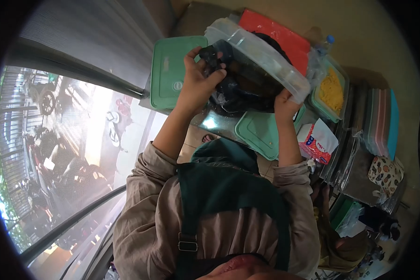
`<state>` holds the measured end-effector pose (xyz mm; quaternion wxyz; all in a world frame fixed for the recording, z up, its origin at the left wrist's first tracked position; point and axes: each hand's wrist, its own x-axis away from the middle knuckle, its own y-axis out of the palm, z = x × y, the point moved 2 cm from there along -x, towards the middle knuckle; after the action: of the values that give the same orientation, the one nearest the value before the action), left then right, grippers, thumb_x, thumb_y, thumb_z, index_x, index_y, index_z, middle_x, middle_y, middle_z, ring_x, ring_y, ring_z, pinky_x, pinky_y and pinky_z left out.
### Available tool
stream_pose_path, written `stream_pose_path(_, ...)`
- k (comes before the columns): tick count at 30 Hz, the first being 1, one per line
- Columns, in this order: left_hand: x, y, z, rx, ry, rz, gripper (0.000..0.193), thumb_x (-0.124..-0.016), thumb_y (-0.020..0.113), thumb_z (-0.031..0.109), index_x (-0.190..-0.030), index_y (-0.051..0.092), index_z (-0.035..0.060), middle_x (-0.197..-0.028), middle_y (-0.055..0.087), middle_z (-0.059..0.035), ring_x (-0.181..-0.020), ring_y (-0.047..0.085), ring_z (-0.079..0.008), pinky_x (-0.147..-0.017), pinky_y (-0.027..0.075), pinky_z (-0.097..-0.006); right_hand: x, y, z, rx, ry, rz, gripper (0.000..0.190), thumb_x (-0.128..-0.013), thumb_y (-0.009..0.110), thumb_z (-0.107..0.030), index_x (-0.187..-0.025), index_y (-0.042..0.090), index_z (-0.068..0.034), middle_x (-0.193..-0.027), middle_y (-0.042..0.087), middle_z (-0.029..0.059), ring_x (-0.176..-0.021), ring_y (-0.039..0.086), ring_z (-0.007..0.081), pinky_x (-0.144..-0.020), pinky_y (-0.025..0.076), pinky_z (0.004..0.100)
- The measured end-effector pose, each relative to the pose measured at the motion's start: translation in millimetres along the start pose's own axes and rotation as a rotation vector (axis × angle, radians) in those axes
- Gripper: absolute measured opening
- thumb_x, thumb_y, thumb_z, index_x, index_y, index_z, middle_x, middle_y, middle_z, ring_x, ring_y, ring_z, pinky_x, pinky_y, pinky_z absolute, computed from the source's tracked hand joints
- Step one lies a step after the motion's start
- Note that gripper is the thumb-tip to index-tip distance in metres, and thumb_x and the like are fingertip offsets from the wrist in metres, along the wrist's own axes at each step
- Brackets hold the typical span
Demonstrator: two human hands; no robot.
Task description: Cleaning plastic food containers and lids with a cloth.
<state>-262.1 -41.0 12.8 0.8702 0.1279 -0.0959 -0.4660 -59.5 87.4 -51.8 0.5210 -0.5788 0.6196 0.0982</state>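
Observation:
My left hand [198,78] pinches a bunched part of a black plastic bag [227,92]. A translucent plastic container [259,49] is tilted on its side over the table, and my right hand [286,101] grips its near right corner. The bag spreads across the container's dark opening; what lies inside cannot be made out. A green plastic lid [175,75] with a round mark lies left of my left hand. Below my right wrist, another green lid [259,133] rests at the table edge.
Right of my hands stands a container of yellow crumbly food [331,91], beside a tissue pack [316,141]. A red flat item [276,36] and a blue-capped bottle [327,43] are behind. A patterned pouch [385,173] lies farther right. A person [343,241] sits at lower right.

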Motion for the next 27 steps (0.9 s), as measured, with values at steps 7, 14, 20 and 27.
stream_pose_path(7,12.9,-6.3,-3.9,0.094,0.011,-0.024,0.070,-0.078,0.054,-0.002,-0.129,0.007,0.0041,-0.115,0.046,-0.0188,-0.100,0.050,-0.0204,-0.077,0.047,-0.0300,-6.8,-3.2,-14.0,-0.072,0.053,0.038,0.031,-0.071,0.043,0.010,-0.101,0.049,0.009,-0.091,0.054,0.0211,-0.081,0.053,0.0363,-0.074,0.043,0.0381)
stream_pose_path(14,33.2,-5.9,14.1,-0.273,0.183,0.122,0.069,-0.079,0.053,-0.003,-0.130,0.008,0.0046,-0.110,0.049,-0.0211,-0.093,0.055,-0.0196,-0.076,0.048,-0.0285,-4.3,-16.3,0.2,0.015,0.077,0.151,0.018,-0.080,0.043,-0.001,-0.095,0.048,0.008,-0.079,0.052,0.0137,-0.073,0.050,0.0212,-0.067,0.042,0.0311)
stream_pose_path(20,37.4,13.9,35.0,-0.796,0.220,0.262,0.067,-0.072,0.066,0.013,-0.126,0.028,0.0030,-0.116,0.048,-0.0165,-0.100,0.053,-0.0261,-0.084,0.042,-0.0395,-23.4,-18.1,2.5,-0.360,0.413,0.084,0.019,-0.079,0.048,-0.005,-0.094,0.052,0.006,-0.083,0.056,0.0118,-0.076,0.052,0.0186,-0.069,0.042,0.0289)
stream_pose_path(27,-2.3,45.9,40.7,-1.305,0.561,0.295,0.070,-0.076,0.063,0.038,-0.128,0.031,0.0033,-0.130,0.037,-0.0172,-0.124,0.029,-0.0319,-0.099,0.004,-0.0600,-53.6,-22.2,12.4,-0.513,0.553,-0.077,0.032,-0.076,0.045,-0.003,-0.107,0.051,0.000,-0.087,0.059,0.0096,-0.075,0.054,0.0149,-0.068,0.042,0.0267)
